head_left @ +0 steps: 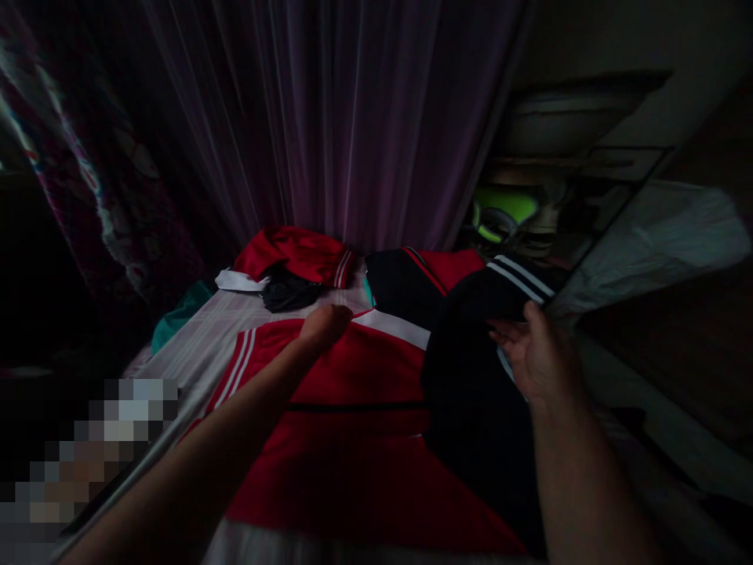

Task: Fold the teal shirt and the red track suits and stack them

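Observation:
A red sports jersey (365, 392) with white stripes lies spread flat on the bed in front of me. My left hand (322, 326) rests on its upper edge near the white collar band, fingers curled down onto the cloth. My right hand (532, 353) grips a dark navy garment (471, 369) with white stripes at its cuff, lifting it over the jersey's right side. The room is dim and fine detail is lost.
Further back on the striped bedsheet (200, 337) lie a crumpled red garment (294, 253), a small black cloth (288, 294) and another navy-and-red garment (412, 286). A purple curtain (341, 118) hangs behind. A cluttered shelf (529, 212) stands at the right.

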`<state>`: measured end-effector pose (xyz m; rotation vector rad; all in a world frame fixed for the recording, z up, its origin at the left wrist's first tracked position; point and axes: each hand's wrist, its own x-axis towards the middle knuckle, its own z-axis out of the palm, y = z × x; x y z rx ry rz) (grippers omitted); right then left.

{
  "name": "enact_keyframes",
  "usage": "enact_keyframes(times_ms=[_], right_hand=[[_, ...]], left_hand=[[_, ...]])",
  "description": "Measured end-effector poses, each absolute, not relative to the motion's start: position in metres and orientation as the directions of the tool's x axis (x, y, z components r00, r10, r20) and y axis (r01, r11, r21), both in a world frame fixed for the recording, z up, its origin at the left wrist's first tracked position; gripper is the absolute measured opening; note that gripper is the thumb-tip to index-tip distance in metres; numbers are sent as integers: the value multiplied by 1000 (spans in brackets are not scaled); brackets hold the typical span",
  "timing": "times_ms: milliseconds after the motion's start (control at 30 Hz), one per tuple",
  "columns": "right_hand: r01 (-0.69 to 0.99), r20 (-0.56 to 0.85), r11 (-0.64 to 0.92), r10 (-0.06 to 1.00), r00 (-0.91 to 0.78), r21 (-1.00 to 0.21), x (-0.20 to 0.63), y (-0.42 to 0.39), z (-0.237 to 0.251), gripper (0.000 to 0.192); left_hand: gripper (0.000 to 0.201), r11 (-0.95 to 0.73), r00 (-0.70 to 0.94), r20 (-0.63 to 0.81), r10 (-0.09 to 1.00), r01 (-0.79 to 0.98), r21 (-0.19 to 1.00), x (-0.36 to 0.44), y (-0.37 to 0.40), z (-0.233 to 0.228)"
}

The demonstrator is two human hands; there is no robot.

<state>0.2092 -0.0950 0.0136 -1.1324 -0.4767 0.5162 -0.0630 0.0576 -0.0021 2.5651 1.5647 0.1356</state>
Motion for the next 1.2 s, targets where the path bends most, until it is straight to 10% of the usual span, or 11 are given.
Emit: enact_keyframes(times_ms=[333, 933, 1200], right_hand=[[-82, 125, 291, 624, 771, -953, 215, -91, 14, 46], [69, 211, 237, 649, 731, -969, 204, -96, 19, 49], [51, 222, 263, 675, 704, -963, 199, -96, 21, 50]], left_hand=[[43, -364, 388, -81, 918, 906, 215, 0, 103, -30], [46, -674, 622, 281, 731, 722, 157, -52, 86, -67], [53, -401, 401, 22, 916, 914, 64, -140, 69, -72]])
